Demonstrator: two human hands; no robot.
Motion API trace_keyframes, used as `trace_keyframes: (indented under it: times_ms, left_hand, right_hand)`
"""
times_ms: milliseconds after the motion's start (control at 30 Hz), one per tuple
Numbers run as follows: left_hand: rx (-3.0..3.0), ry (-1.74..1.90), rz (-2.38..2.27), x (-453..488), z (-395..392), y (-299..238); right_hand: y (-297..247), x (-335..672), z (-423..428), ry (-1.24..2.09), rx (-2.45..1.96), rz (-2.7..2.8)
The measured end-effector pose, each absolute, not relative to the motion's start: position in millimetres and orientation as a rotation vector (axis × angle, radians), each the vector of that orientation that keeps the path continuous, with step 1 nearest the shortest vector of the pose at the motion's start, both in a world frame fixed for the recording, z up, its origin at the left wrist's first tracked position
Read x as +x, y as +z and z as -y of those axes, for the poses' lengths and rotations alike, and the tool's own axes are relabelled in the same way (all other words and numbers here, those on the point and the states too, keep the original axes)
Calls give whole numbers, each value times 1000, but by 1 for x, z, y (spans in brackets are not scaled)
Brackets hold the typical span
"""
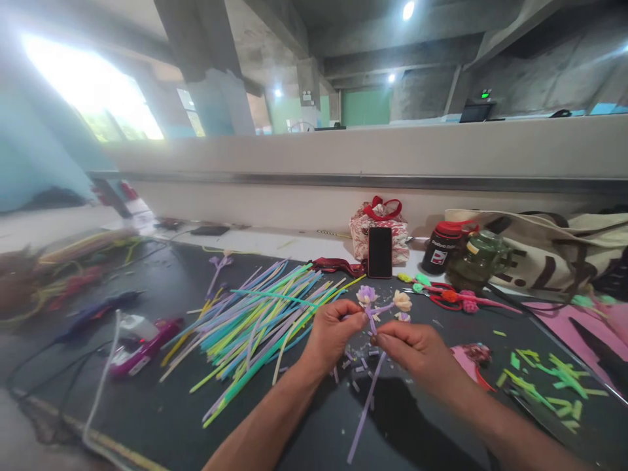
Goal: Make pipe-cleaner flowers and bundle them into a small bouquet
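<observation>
Between my two hands is a pipe-cleaner flower with lilac and cream blossoms on a branching stem. My left hand pinches the stem just under the lilac blossom. A little lower, the fingertips of my right hand are closed on the same stem. The long lilac lower stem slants down toward the table's front. Small lilac offcuts lie scattered on the dark table below. To the left of my hands spreads a pile of coloured pipe cleaners.
A phone leans against a red-and-white bag at the back. Red-handled scissors, a black bottle and a green jug stand or lie right. Green offcuts lie far right; a magenta glue-gun-like device lies left.
</observation>
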State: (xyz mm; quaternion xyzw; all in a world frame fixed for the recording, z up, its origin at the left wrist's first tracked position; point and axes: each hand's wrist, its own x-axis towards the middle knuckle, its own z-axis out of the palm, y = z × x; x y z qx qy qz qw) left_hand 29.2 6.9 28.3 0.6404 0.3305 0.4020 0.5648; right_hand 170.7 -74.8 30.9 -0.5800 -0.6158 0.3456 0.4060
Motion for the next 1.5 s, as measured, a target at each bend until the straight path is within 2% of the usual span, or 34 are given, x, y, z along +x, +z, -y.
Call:
trace_keyframes:
  times_ms: [300,600,900,1500]
  left_hand:
    - [1460,954,-823,35,-10,19]
    - [1160,865,-683,32,-8,19]
    - [1160,862,-717,35,-4,25]
    - [1145,896,-828,41,2,24]
  right_hand:
    - [30,159,72,724,-1538,1555]
    - [28,153,61,1078,-1334,1005]
    - [22,137,49,1149,-972,621]
    - [8,139,39,1210,-923,555]
